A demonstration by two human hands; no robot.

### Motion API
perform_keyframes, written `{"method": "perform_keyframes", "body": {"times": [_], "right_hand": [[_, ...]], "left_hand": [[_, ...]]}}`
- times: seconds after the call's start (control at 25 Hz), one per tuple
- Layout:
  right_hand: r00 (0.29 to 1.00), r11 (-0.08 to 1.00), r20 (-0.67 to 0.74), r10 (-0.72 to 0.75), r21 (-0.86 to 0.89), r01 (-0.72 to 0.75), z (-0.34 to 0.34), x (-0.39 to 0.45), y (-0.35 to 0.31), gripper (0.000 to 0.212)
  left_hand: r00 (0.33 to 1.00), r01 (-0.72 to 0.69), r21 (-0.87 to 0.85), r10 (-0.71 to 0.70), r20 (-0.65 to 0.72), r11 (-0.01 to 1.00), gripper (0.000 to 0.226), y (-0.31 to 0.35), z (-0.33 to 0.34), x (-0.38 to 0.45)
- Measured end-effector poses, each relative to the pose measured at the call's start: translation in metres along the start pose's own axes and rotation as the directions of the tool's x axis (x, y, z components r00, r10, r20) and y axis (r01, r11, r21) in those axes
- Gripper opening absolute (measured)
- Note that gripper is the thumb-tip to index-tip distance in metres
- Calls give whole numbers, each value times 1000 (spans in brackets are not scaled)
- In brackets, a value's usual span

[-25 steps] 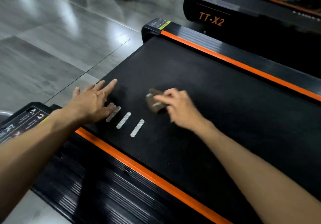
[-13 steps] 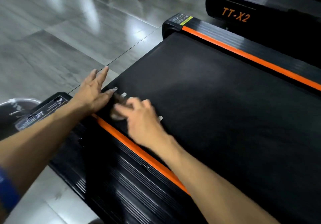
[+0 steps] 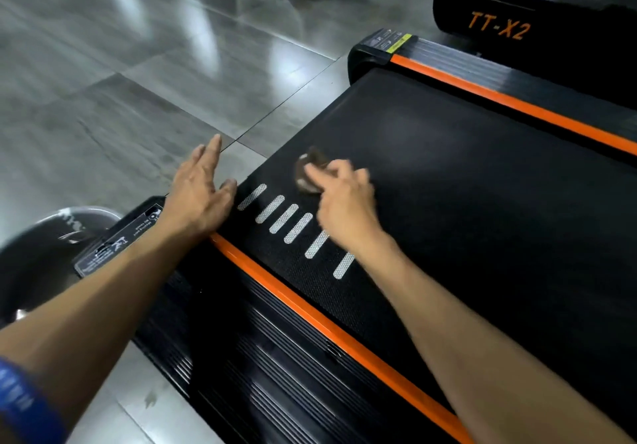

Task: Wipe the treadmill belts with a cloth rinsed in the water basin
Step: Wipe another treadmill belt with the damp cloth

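Clearly mid-wipe, the right hand [image 3: 344, 198] pinches the cloth [image 3: 308, 173] on the belt [image 3: 465, 185], left hand [image 3: 200, 195] flat with fingers spread; next probably needs fresh strokes farther right.

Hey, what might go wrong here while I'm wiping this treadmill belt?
The cloth is a small wad under the right hand, so each stroke probably covers little and may leave strips of the belt unwiped. The left hand braces at the belt's end; if the belt slips, you could lurch. The basin sits beside your left arm and could be knocked.
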State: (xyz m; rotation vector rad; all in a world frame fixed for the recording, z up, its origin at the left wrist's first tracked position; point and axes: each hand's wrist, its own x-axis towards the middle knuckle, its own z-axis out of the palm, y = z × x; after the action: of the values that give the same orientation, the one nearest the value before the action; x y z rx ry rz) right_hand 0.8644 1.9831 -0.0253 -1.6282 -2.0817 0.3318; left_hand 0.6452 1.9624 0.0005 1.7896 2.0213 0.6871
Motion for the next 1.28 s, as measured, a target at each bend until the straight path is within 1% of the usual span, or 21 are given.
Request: {"method": "perform_keyframes", "body": {"times": [0.04, 0.12, 0.2, 0.28, 0.36, 0.44, 0.52, 0.56, 0.6, 0.64, 0.72, 0.76, 0.84, 0.92, 0.96, 1.0, 1.04, 1.12, 1.16, 1.2, 1.28], "right_hand": [[988, 989, 56, -143, 43, 141, 14, -13, -21, 62], [918, 935, 176, -355, 82, 346, 29, -34, -52, 56], [881, 902, 194, -431, 76, 424, 27, -32, -52, 53], [891, 897, 128, -435, -27, 441, 18, -17, -29, 53], [959, 945, 40, -279, -169, 282, 6, 7, 9, 56], [994, 963, -109, 1, -266, -30, -17, 30, 55, 57], [923, 897, -209, 324, -242, -370, -44, 43, 96, 55], [877, 855, -219, 427, -218, -470, -51, 45, 105, 55], [868, 843, -223, 443, -225, -488, -50, 44, 104, 54], [896, 871, -228, 381, -238, -431, -42, 41, 96, 53], [973, 965, -194, 123, -207, -163, -18, 24, 63, 52], [989, 984, -150, -9, -180, -18, -7, 10, 45, 54], [966, 958, -30, -259, -133, 253, 6, -22, 19, 54], [915, 910, 69, -398, -99, 404, 0, -41, 16, 52], [899, 893, 71, -431, -106, 437, -7, -38, 25, 51], [908, 895, 54, -417, -152, 420, -14, -31, 41, 49], [939, 915, 21, -343, -218, 339, -23, -21, 59, 48], [987, 929, -126, -100, -367, 47, -45, 1, 108, 50], [982, 901, -183, 54, -415, -126, -62, 9, 134, 54], [955, 852, -202, 216, -439, -285, -80, 14, 159, 57], [841, 757, -237, 486, -366, -541, -109, 22, 188, 58]], "left_hand": [[1000, 6, -5, -6, -13, 1000, 71, 0, -1, 1], [1000, 3, -7, -4, -30, 1000, 70, 0, -3, 2], [999, -37, 35, 37, -10, 999, 69, 1, -2, 0], [996, -80, 88, 78, 30, 993, 68, 0, -1, -5], [993, -101, 106, 94, 67, 989, 67, 0, -4, -10], [991, -110, 85, 104, 79, 990, 65, 3, -3, -12], [985, -144, 66, 136, 109, 987, 63, 11, 2, -16], [979, -171, 61, 163, 118, 983, 62, 16, 6, -17], [977, -184, 36, 179, 115, 982, 61, 20, 12, -16], [984, -150, -20, 151, 95, 989, 62, 27, 17, -14], [999, -8, -186, 17, 45, 982, 63, 49, 24, -1], [1000, 22, -248, -17, 23, 968, 63, 59, 29, 7], [999, -21, -274, 28, 20, 961, 63, 78, 39, 21], [994, -76, -242, 93, 58, 967, 63, 90, 51, 33], [988, -103, -218, 125, 90, 970, 63, 93, 57, 39], [976, -143, -176, 169, 138, 974, 63, 94, 63, 45], [952, -207, -95, 223, 209, 974, 61, 97, 70, 49], [873, -379, 63, 334, 355, 923, 57, 105, 84, 57], [832, -450, 84, 383, 402, 889, 57, 111, 91, 62], [802, -498, 76, 426, 419, 864, 57, 118, 98, 66], [760, -569, 98, 476, 443, 817, 62, 124, 114, 72]]}}
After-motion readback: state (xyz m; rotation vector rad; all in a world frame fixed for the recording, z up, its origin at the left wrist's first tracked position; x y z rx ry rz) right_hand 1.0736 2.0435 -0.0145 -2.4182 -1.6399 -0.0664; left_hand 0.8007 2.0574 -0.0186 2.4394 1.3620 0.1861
